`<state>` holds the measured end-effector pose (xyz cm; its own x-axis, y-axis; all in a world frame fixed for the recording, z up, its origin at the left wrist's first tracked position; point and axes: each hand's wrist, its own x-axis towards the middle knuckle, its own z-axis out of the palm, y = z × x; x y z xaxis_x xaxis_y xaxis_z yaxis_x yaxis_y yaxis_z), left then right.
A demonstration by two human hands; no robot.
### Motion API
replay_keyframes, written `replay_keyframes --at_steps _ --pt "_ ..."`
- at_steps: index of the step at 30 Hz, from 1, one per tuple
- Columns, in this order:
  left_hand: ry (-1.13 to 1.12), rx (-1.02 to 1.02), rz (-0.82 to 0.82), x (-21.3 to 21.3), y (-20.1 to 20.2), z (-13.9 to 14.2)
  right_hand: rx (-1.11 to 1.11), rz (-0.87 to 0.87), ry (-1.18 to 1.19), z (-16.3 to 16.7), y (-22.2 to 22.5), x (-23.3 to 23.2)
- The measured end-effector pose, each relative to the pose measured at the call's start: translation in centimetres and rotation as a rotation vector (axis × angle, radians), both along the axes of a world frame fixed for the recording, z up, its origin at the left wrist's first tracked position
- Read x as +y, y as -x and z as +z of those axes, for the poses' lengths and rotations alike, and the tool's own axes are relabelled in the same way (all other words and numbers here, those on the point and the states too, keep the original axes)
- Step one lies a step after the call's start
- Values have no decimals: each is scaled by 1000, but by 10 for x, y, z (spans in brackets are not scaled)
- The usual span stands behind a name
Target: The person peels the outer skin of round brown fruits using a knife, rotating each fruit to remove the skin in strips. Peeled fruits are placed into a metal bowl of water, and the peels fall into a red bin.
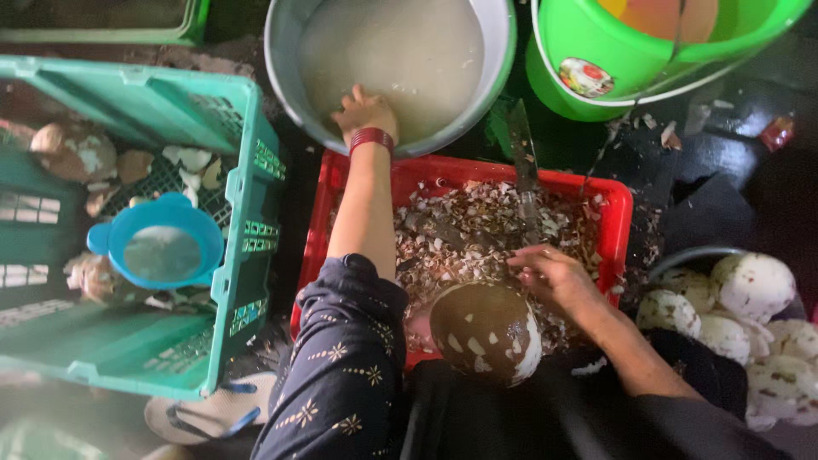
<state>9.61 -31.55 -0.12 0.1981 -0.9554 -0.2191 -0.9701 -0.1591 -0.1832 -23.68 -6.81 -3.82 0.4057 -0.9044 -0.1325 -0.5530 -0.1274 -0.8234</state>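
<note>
The left hand (365, 111) rests on the near rim of the round grey metal basin of cloudy whitish liquid (290, 77), fingers curled over the edge, a red bangle at the wrist; whether it grips anything in the liquid I cannot tell. The right hand (552, 274) lies loosely closed on the far-right shoulder of the brown, partly pared round coconut (486, 330), which sits at the near edge of the red plastic crate full of shell shavings (618, 200), just below the basin.

To pare well, I judge the coconut should be braced firmly against the crate rim and turned a little between cuts. The long-bladed knife (521, 153) lies on the shavings, apart from both hands.

Right of the basin stands a bright green plastic bucket (622, 68) with a small round red-and-white sticker (585, 77) on its side.
</note>
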Motion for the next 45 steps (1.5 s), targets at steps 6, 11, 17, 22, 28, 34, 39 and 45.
replay_keyframes --at_steps 6,11,17,22,28,34,39,45 --pt "39 383 187 -12 -5 -8 126 16 111 17 -4 -10" --pt "19 355 116 -11 -6 -15 96 -36 259 29 -3 -15" --pt "-31 350 133 -12 -6 -15 95 -85 298 28 -2 -16" --pt "-78 261 76 -17 -6 -22 118 -108 274 28 -3 -16" --pt "-46 178 35 -29 -3 -37 110 -129 230 31 -6 -22" --pt "176 131 -12 -31 -6 -45 106 -123 279 29 -5 -23" --pt "288 156 -30 -24 -5 -35 21 -150 477 24 1 -21" --pt "398 340 24 1 -6 -12 119 -260 599 46 34 -24"
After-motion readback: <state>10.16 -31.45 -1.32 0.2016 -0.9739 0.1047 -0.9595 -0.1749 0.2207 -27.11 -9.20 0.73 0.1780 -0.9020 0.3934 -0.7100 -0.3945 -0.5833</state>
